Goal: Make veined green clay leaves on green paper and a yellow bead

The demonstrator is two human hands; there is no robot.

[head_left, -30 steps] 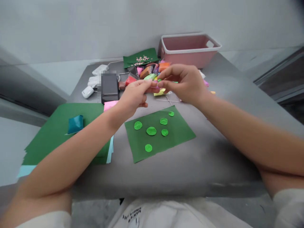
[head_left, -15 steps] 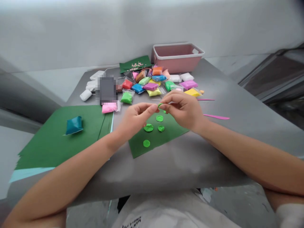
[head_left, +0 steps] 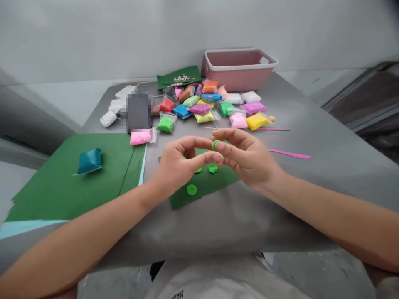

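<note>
Left hand and right hand meet fingertip to fingertip, both pinching one small green clay disc, other fingers loosely curled. The light hold likely spares the soft clay. It hangs just above the dark green paper sheet, where flat discs lie apart, probably so none stick. Grey metal table; clay packets and pink bin behind; plain pale wall.
</note>
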